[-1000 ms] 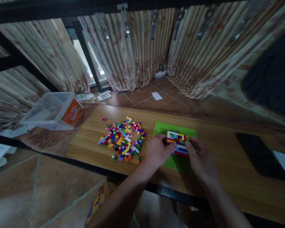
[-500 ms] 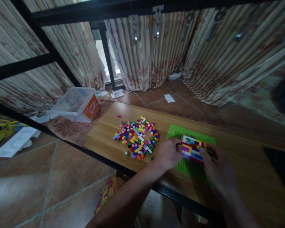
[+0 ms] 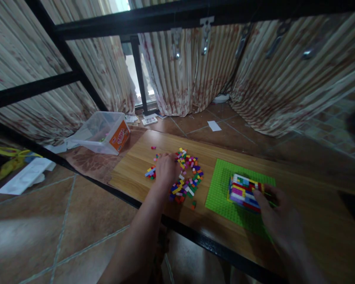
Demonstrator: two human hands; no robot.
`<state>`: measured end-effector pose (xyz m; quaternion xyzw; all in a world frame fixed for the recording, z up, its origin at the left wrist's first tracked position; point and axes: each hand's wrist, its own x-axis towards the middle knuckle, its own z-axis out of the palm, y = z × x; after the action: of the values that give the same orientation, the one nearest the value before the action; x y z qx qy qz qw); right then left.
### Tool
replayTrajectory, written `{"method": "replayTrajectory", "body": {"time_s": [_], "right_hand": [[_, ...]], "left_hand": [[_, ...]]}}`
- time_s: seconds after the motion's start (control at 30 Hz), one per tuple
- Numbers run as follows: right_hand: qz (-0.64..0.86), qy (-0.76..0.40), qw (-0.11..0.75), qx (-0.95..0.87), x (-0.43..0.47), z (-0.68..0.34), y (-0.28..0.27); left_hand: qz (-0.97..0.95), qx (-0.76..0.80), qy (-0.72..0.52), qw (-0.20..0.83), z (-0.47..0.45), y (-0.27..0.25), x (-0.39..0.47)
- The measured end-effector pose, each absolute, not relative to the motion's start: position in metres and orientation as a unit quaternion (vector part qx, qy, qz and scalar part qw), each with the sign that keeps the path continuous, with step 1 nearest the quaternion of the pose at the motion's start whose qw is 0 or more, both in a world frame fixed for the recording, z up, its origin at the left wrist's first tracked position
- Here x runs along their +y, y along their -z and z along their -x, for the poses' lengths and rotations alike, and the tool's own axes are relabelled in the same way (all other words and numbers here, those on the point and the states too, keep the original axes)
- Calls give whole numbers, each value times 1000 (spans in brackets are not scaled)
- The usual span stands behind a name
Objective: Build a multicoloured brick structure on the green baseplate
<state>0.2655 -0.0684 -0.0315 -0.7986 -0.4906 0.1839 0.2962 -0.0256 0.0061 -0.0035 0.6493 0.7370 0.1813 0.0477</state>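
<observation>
My left hand (image 3: 167, 170) is over the pile of small loose toy bricks (image 3: 192, 179), its fingers bent together and down among them. What its fingertips hold, if anything, is hidden. On the right, my right hand (image 3: 275, 205) grips the near right end of a block built of many coloured toy bricks (image 3: 244, 191), thumb on top and fingers around the far side. The block is over a green studded baseplate (image 3: 217, 193); whether it is attached there I cannot tell.
The wooden table (image 3: 133, 165) has a dark front edge. A clear plastic box (image 3: 102, 138) with an orange label stands beyond its left end. A black frame (image 3: 130, 21) crosses above, before striped curtains (image 3: 171, 86). Stray bricks include a red one (image 3: 153, 148).
My left hand has left the block and moved left to the loose bricks. My right hand still holds the block. The whole view has shifted slightly.
</observation>
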Motion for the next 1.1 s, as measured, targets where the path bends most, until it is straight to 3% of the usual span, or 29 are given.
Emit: {"method": "replayTrajectory", "body": {"time_s": [0.33,0.77,0.93,1.1], "right_hand": [[803,-187,284,-490,-67,-266,32],[805,-181,271,-495,-68,-263,27],[805,-182,276,-493,-68,-262,26],[803,-186,287,-488,-68,-262,30]], "left_hand": [[-683,721,-109,42,27,8,10],[-720,653,-197,128,-6,8,-8],[-670,641,-281,248,7,7,-1],[-539,540,-412,498,10,4,0]]}}
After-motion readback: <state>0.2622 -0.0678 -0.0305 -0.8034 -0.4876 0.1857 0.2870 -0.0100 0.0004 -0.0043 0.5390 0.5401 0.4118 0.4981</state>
